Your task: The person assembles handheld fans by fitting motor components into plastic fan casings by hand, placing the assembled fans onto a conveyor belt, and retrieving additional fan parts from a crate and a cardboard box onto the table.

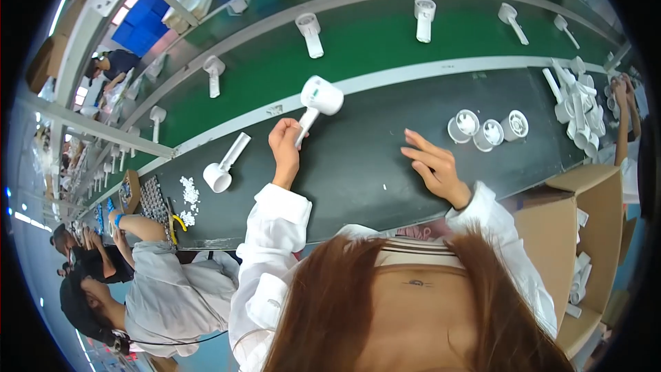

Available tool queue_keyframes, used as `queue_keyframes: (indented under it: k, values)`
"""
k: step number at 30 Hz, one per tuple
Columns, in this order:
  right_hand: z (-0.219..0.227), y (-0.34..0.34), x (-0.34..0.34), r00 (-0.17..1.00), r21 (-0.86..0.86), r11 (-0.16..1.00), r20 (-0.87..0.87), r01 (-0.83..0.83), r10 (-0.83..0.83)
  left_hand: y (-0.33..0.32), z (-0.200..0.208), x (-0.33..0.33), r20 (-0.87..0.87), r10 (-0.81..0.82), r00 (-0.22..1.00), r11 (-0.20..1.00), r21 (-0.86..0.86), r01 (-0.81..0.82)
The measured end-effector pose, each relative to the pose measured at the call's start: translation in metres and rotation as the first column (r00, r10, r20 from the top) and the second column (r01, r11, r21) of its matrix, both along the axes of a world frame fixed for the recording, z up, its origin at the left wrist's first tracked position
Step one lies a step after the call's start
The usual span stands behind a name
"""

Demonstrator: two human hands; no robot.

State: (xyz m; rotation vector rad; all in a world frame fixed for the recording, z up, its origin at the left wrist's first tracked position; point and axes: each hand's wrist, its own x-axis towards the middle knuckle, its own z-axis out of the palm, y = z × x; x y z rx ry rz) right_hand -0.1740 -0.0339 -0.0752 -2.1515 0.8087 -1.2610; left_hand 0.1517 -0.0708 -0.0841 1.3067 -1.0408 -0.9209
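My left hand (284,150) is closed round the handle of a white handheld fan housing (323,100), its round cup-shaped head raised near the conveyor's edge. Hovering above the dark bench, my right hand (439,171) has its fingers apart and holds nothing. To its right stand three round white cups (515,125) with small white parts inside. Another white housing (219,177) lies on the bench left of my left hand. Beyond it is a scatter of tiny white pieces (189,196).
Several white housings lie spaced along the green conveyor belt (372,34). A pile of them (578,107) sits at the bench's right end, above an open cardboard box (551,234). At left are yellow-handled pliers (180,223), small metal parts (153,198) and a co-worker (179,282).
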Motion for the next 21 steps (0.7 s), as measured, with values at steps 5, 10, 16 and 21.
queue_keyframes:
  k: [5,10,16,21]
  values:
    - [-0.001,0.003,-0.003,0.994,-0.186,0.979,0.091,0.079,-0.063,-0.036,0.022,0.004,-0.202,-0.112,0.973,0.944,-0.327,0.041]
    - [0.009,-0.002,-0.02,0.941,-0.379,0.861,0.153,0.339,-0.302,-0.052,0.05,-0.035,-0.245,-0.088,0.965,0.747,-0.657,-0.099]
    - [0.018,-0.02,-0.045,0.722,-0.383,0.678,-0.04,0.627,-0.69,-0.106,0.039,-0.055,-0.06,0.048,0.997,0.858,-0.508,-0.072]
    - [0.02,-0.025,-0.058,0.617,-0.197,0.72,-0.398,0.666,-0.679,-0.195,0.008,-0.081,0.496,0.498,0.712,0.867,-0.269,-0.42]
